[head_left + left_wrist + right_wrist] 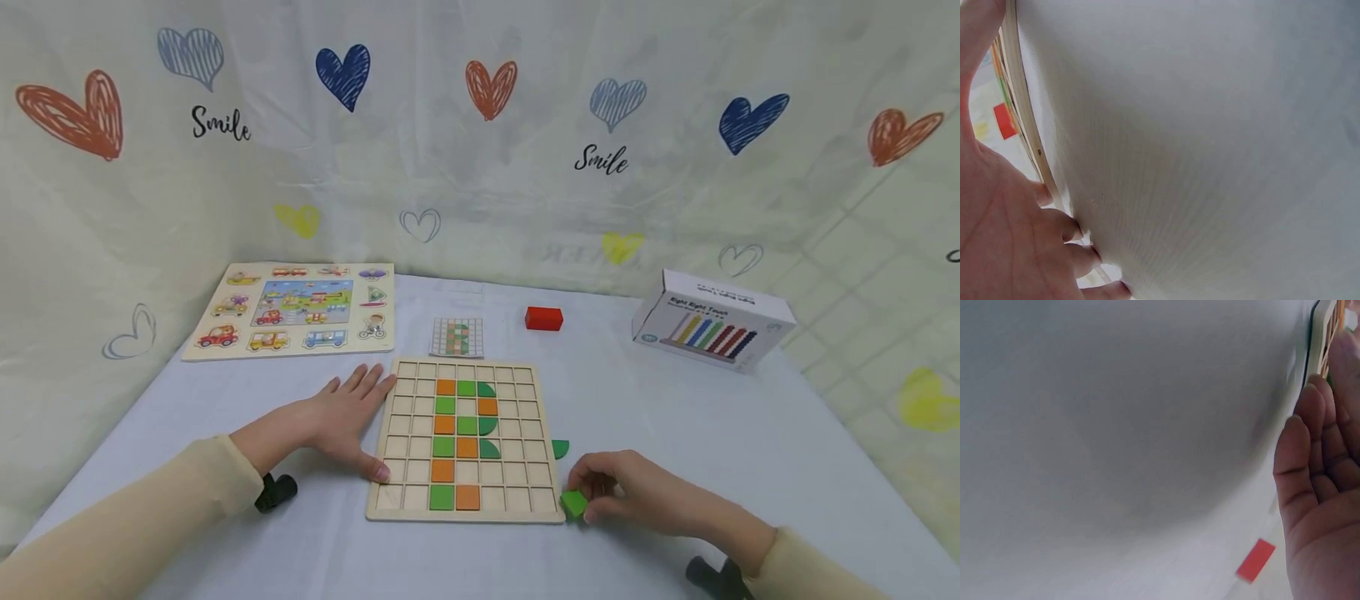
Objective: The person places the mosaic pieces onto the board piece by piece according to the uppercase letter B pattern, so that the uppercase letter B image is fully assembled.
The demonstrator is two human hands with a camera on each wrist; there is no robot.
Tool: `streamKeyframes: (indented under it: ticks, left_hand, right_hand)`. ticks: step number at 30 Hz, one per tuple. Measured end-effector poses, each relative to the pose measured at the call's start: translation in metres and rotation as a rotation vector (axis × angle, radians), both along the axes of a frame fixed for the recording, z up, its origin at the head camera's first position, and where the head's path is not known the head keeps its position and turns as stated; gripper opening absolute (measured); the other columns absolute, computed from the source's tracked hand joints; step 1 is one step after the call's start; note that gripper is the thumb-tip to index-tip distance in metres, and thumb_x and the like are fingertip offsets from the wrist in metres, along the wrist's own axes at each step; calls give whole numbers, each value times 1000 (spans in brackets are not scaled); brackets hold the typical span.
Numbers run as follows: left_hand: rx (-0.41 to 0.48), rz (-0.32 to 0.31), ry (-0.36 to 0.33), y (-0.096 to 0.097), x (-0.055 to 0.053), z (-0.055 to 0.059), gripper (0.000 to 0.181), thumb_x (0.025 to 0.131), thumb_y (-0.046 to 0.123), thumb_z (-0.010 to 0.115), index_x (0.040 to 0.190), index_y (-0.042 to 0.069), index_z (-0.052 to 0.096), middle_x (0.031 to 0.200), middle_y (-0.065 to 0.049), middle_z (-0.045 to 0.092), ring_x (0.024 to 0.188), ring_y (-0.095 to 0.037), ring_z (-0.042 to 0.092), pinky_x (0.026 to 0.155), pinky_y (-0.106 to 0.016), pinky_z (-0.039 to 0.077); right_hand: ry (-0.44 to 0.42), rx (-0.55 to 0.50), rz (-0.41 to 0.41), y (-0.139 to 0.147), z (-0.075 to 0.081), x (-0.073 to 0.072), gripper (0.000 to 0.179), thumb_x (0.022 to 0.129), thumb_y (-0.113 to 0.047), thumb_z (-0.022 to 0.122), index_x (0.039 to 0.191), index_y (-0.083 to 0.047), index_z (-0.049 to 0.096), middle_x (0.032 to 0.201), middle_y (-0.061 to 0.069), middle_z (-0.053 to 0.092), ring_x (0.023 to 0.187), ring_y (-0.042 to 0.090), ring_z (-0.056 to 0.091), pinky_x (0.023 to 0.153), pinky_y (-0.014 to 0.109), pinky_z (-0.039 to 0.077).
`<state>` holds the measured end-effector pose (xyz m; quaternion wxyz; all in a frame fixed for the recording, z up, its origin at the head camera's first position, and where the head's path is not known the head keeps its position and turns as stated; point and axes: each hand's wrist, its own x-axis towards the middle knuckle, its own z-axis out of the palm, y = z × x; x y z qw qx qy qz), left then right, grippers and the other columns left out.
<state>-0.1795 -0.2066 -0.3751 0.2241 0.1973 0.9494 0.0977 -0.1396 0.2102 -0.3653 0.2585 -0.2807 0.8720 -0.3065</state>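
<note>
A wooden grid board lies flat in the middle of the table, with orange, light green and dark green pieces set in some of its squares. My left hand rests at the board's left side, fingers spread, the thumb over its edge. Beside the lower right corner, my right hand pinches a light green square tile between thumb and fingers. That tile is tilted. A dark green quarter-circle piece lies just right of the board. Behind the board is a small pattern card showing a coloured grid.
A red block sits behind the board to the right. Farther right stands a white box with coloured bars printed on it. At the back left lies a vehicle picture puzzle. A curtain with hearts hangs behind the white-covered table.
</note>
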Motion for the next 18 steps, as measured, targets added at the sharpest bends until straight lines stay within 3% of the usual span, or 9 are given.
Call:
streamKeyframes:
  ticks: [8,14,18]
  left_hand:
    - [0,-2,3,0,1,0,138,68,77,78,163,3,12,171,-26,4,157,-50,2,120,-75,10]
    - [2,-2,2,0,1,1,137,68,77,77,164,3,12,171,-26,4,157,-50,1,120,-75,9]
    - [3,-1,2,0,1,1,138,68,77,77,164,3,11,171,-26,3,157,-50,1,120,-75,9]
  right_hand:
    - [150,-24,-113,-33,1,2,23,87,-18,82,105,-13,68,79,-9,57,74,2,51,64,18,46]
    - [145,-7,-238,-62,1,2,23,84,-14,85,101,-10,69,75,-4,57,71,10,52,59,18,44]
    - [146,14,-262,-82,3,2,22,83,-11,85,98,-10,69,74,-3,58,71,12,53,59,19,45]
